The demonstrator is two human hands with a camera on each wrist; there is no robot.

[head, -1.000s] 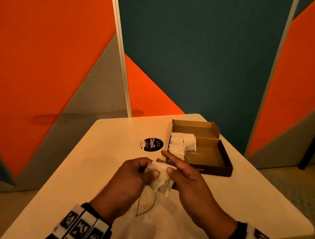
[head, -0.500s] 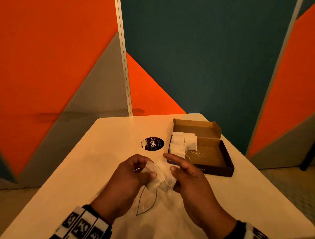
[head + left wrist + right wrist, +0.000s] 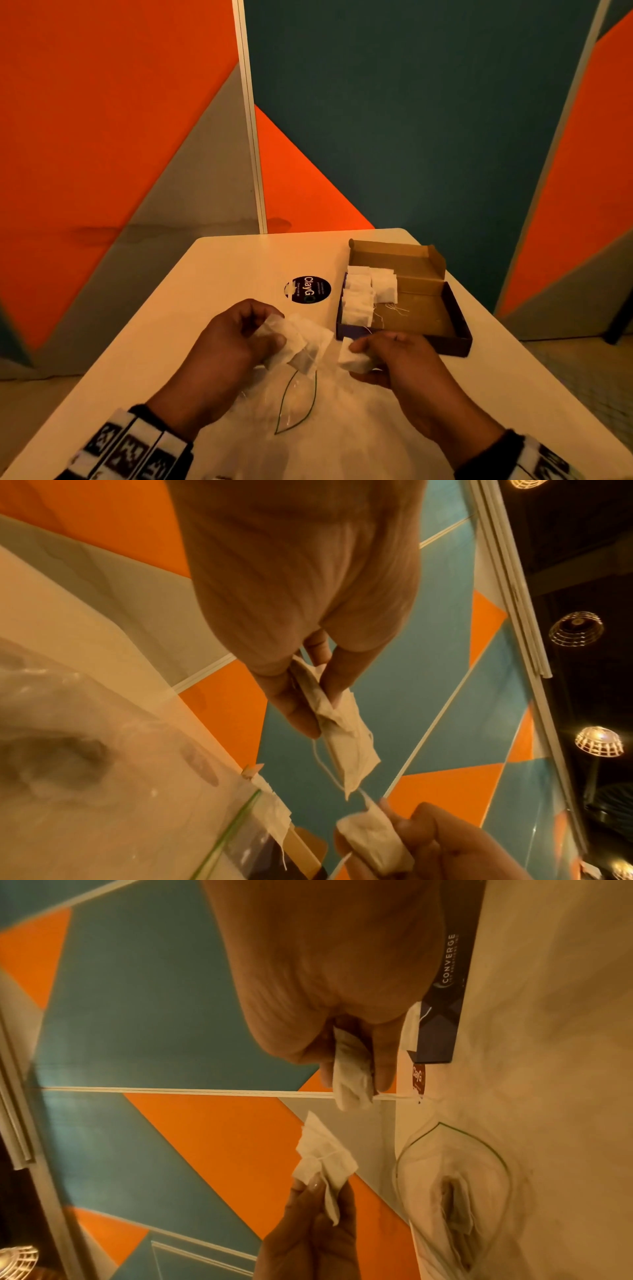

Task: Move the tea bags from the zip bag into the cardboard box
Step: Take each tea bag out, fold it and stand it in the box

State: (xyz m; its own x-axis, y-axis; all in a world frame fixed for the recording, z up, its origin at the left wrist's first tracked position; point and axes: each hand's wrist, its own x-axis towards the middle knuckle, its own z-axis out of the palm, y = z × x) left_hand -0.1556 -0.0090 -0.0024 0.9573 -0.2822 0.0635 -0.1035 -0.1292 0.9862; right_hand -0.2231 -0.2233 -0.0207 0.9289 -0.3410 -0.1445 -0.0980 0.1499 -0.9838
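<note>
My left hand (image 3: 239, 339) pinches a small bunch of white tea bags (image 3: 301, 342) above the table; the same bunch (image 3: 342, 739) hangs from its fingers in the left wrist view. My right hand (image 3: 394, 356) pinches one tea bag (image 3: 354, 358), also seen as the tea bag (image 3: 351, 1074), a short way right of the bunch. The clear zip bag (image 3: 294, 404) with a green seal lies open on the table below both hands, more tea bags (image 3: 455, 1218) inside. The open cardboard box (image 3: 421, 308) sits just beyond my right hand, with several tea bags (image 3: 363, 298) stacked along its left side.
A round black ClayGo sticker (image 3: 308, 289) lies on the white table (image 3: 222, 274) left of the box. Orange, grey and teal wall panels stand close behind the table's far edge. The box's lid flap (image 3: 394, 253) stands up at the back.
My hands have drawn apart: the right hand has pulled one tea bag off the bunch and moved right toward the box, while the left hand keeps the rest.
</note>
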